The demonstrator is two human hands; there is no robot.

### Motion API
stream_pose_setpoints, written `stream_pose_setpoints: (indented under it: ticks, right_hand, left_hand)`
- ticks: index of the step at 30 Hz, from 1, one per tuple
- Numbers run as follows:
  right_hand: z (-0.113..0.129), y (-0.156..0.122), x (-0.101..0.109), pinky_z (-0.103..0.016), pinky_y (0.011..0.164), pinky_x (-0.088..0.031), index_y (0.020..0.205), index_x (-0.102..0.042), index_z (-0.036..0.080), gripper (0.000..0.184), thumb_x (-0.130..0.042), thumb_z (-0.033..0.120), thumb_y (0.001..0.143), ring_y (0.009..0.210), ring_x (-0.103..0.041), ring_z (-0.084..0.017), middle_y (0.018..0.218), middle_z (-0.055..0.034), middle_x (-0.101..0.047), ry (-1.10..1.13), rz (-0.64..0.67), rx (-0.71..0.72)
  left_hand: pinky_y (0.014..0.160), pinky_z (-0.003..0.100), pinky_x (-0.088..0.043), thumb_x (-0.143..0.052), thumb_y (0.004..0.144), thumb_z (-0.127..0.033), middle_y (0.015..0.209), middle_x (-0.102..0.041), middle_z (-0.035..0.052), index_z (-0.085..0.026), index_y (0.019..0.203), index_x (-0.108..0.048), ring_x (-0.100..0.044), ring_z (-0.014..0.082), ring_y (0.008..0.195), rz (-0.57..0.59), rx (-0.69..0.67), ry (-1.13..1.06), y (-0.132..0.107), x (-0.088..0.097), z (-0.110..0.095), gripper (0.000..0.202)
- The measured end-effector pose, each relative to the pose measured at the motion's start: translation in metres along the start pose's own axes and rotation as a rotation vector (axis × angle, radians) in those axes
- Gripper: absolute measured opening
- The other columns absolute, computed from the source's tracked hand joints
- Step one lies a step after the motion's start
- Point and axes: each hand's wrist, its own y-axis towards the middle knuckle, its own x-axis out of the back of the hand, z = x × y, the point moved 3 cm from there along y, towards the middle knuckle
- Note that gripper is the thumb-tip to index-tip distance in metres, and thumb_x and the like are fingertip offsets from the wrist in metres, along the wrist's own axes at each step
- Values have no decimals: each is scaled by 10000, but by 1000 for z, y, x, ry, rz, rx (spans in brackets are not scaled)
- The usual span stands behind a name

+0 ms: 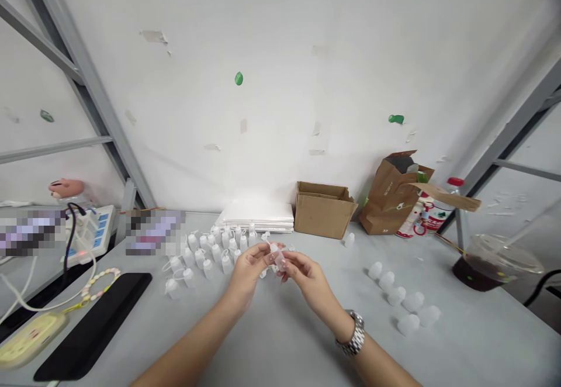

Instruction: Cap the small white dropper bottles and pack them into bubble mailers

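Between my two hands, near the middle of the table, is a small translucent white bottle [277,257]. My left hand [250,267] pinches it at its upper left, near the narrow top. The fingers of my right hand [305,274] are closed on its lower right side. A few small whitish pieces lie just behind and under my fingers, partly hidden. To the left stand several small white bottles [216,252] with thin loops at their caps. On the right lie several frosted, rounded translucent pieces [397,296], and a single similar one [349,239] sits farther back.
At the back are a stack of white sheets [258,218], a cardboard box [323,214] and a brown paper bag [388,200]. A lidded cup of dark drink [486,267] stands far right. On the left are a black rest [94,328], a power strip [94,235] and cables.
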Motion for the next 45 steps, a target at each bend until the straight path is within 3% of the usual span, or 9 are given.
stream_pose_setpoints:
  ticks: [5, 9, 14, 22, 27, 35, 40, 45]
  right_hand:
    - [2, 3, 2, -299, 671, -450, 820, -690, 173, 322, -615, 478, 746, 638, -552, -139, 671, -10, -630, 21, 85, -32]
    - [-1, 0, 3, -296, 697, -448, 855, -647, 198, 240, -643, 412, 747, 704, -563, -153, 783, -16, -644, -41, -32, 35]
    - [-5, -8, 2, -316, 753, -437, 891, -572, 211, 167, -591, 353, 806, 816, -573, -183, 905, -46, -642, -303, -190, 157]
    - [-6, -13, 0, -311, 720, -429, 881, -584, 219, 149, -575, 353, 817, 787, -563, -191, 874, -51, -641, -428, -253, 202]
    - [-6, -11, 1, -305, 705, -433, 811, -583, 211, 199, -613, 404, 775, 743, -569, -180, 822, -35, -649, -296, -252, 119]
    - [-6, -2, 2, -282, 563, -428, 671, -603, 166, 328, -760, 440, 585, 544, -533, -136, 604, 3, -615, 45, -244, -44]
    - [-6, 0, 3, -263, 571, -434, 663, -638, 142, 290, -792, 368, 567, 536, -551, -117, 587, -5, -638, 221, -142, -130]
    - [-5, -1, 0, -233, 585, -437, 656, -663, 119, 244, -798, 307, 579, 555, -565, -97, 655, -41, -673, 435, 4, -229]
  left_hand:
    - [869, 328, -392, -688, 724, -310, 1108, -668, 101, -178, 995, -687, -538, 266, 1087, 87, 79, -98, -1, -2, 1, 302]
    - [993, 356, -307, -633, 774, -283, 1177, -635, 105, -183, 1077, -661, -479, 265, 1181, 153, 98, -155, -6, -8, 0, 321]
    - [1020, 380, -294, -590, 800, -281, 1171, -640, 104, -183, 1086, -658, -495, 268, 1173, 146, 111, -200, -8, -10, 3, 310]
    - [1016, 380, -297, -510, 831, -219, 1132, -662, 88, -170, 1122, -631, -518, 249, 1143, 158, 151, -280, -8, -11, 6, 319]
    - [982, 378, -303, -527, 791, -226, 1063, -686, 92, -151, 1123, -627, -518, 254, 1123, 156, 191, -314, -6, -11, 11, 355]
    - [862, 337, -343, -505, 789, -219, 1018, -690, 95, -144, 1124, -626, -534, 240, 1047, 162, 243, -344, -3, -9, 17, 364]
    - [771, 319, -372, -497, 800, -194, 987, -687, 97, -143, 1119, -630, -550, 226, 966, 180, 243, -378, -3, -9, 15, 350]
    - [707, 309, -401, -467, 837, -192, 960, -677, 85, -159, 1132, -621, -553, 167, 764, 225, 270, -435, -3, -8, 15, 334]
